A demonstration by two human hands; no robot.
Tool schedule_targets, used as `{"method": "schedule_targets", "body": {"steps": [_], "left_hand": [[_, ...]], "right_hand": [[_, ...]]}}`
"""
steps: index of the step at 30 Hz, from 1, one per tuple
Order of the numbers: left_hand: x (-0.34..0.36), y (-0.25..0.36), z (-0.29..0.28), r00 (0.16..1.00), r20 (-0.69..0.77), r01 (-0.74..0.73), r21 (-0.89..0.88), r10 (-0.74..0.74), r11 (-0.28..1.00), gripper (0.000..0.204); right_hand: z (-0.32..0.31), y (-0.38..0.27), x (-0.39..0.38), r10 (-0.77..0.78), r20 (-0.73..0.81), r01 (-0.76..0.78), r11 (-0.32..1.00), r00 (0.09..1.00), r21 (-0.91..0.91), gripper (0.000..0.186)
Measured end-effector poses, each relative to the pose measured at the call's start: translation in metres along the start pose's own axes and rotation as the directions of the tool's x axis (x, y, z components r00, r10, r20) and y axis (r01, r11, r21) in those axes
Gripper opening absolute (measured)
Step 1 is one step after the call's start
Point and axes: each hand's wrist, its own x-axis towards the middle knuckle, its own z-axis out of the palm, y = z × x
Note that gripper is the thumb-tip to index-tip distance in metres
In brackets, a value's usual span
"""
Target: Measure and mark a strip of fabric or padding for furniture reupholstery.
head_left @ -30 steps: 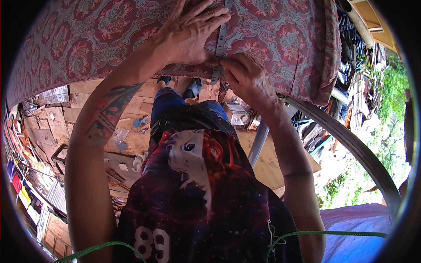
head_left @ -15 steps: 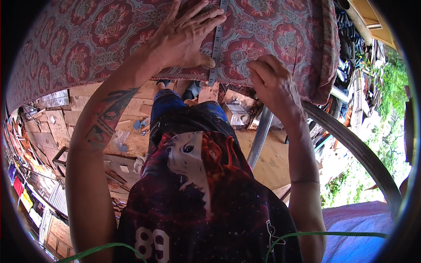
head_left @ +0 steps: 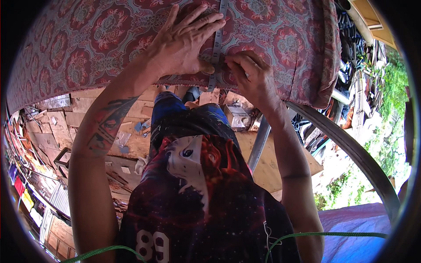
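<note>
A red and grey patterned fabric (head_left: 109, 30) stretches across the top of the view, with a grey tape measure (head_left: 216, 47) lying across it, running down to the frayed near edge. My left hand (head_left: 184, 46) lies open on the fabric left of the tape, fingers spread, its thumb at the tape's side. My right hand (head_left: 254, 76) is just right of the tape, fingers pinched at about the height of my left thumb; what is between the fingertips, if anything, I cannot make out.
A curved metal tube (head_left: 351, 140) runs down the right, and a straight pole (head_left: 258, 144) stands below the fabric. Wooden boards and scraps (head_left: 83, 120) cover the ground. Piled material (head_left: 351, 65) and green plants (head_left: 386, 87) are at right, a blue sheet (head_left: 351, 221) at lower right.
My right hand moved right, away from the tape, then came back left beside it, fingers pinched. My left hand has moved slightly down with its fingers still spread.
</note>
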Motion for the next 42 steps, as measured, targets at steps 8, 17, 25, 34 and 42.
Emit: {"method": "schedule_targets", "body": {"steps": [8,17,25,34,42], "left_hand": [[0.0,0.003,0.012,0.993,-0.1,0.065,0.069,-0.057,0.996,0.115],[0.0,-0.006,0.002,0.998,-0.032,-0.051,-0.002,0.051,0.999,0.115],[0.003,-0.003,-0.003,0.999,-0.026,-0.041,0.02,0.042,0.999,0.115],[0.002,0.001,-0.011,0.996,-0.056,-0.07,-0.02,0.069,0.997,0.115],[0.001,-0.002,-0.001,0.999,-0.019,-0.045,-0.019,0.045,0.999,0.112]], "right_hand": [[0.001,0.002,0.009,-0.081,-0.013,0.081,0.996,0.997,-0.024,0.018],[-0.002,0.003,0.008,-0.082,-0.002,0.082,0.996,0.997,-0.018,0.017],[-0.001,0.005,0.005,-0.062,0.002,0.062,0.998,0.998,0.008,0.017],[-0.006,0.003,-0.003,-0.055,-0.003,0.055,0.998,0.998,0.003,0.015],[0.001,0.001,0.0,-0.055,0.001,0.055,0.998,0.998,0.009,0.012]]}}
